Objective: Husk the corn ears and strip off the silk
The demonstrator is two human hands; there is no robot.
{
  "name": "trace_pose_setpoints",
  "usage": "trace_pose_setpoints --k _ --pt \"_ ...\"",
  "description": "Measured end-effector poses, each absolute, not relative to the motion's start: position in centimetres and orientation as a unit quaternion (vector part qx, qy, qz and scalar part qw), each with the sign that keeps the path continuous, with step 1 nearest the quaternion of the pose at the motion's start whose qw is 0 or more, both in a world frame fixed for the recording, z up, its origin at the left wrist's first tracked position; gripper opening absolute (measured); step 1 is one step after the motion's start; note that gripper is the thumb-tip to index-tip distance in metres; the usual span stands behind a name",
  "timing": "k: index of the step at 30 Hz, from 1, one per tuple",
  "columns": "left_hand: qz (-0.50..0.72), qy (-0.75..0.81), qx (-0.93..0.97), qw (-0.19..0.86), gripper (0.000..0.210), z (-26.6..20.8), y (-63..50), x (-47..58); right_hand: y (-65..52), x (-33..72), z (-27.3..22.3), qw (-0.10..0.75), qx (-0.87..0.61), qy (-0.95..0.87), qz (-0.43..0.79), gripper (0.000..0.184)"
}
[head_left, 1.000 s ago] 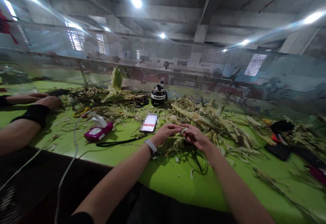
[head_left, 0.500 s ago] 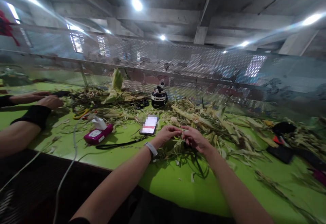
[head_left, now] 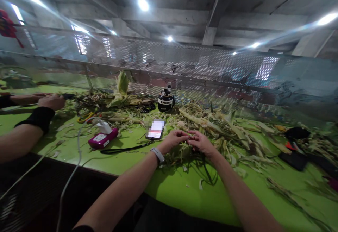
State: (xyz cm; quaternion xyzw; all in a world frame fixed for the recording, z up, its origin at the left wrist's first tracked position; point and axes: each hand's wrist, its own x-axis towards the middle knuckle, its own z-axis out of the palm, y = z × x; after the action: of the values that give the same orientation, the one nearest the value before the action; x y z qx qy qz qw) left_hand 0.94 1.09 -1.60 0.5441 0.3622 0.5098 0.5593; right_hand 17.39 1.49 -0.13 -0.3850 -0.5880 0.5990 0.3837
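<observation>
My left hand (head_left: pixel 174 140), with a pale band on its wrist, pinches with its fingertips close against those of my right hand (head_left: pixel 201 143). The fingers of both hands are closed together, and whatever small thing sits between them is too small to make out. Shredded corn husk strips (head_left: pixel 182 158) lie on the green table under and around the hands. Just past my right hand spreads a heap of dry corn husks (head_left: pixel 211 123). A lit phone (head_left: pixel 158 129) lies flat beyond my left hand.
A purple power strip (head_left: pixel 102 138) with a white plug and cable sits at left. A black jar labelled ENERGY (head_left: pixel 166 101) stands behind the phone. Another person's hands (head_left: pixel 51 101) work at far left. A perforated metal screen (head_left: pixel 185 66) bounds the table's back.
My fingers have shifted slightly, with the right fingertips drawn in closer to the left. The whole view has moved a little. The other person's near hand has changed pose slightly.
</observation>
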Motion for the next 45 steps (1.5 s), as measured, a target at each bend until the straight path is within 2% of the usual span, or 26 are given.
trace_pose_setpoints --k 17,26,45 --pt "0.498 0.361 0.52 0.593 0.04 -1.41 0.92 0.95 1.41 17.4 -0.21 0.368 -0.388 -0.593 0.601 0.046" --pt "0.5 0.322 0.503 0.627 0.04 -1.6 0.84 0.96 1.34 17.26 -0.35 0.388 -0.385 -0.592 0.592 0.054" --pt "0.512 0.333 0.526 0.592 0.044 -1.86 1.3 0.9 1.37 17.18 -0.22 0.385 -0.394 -0.611 0.569 0.051"
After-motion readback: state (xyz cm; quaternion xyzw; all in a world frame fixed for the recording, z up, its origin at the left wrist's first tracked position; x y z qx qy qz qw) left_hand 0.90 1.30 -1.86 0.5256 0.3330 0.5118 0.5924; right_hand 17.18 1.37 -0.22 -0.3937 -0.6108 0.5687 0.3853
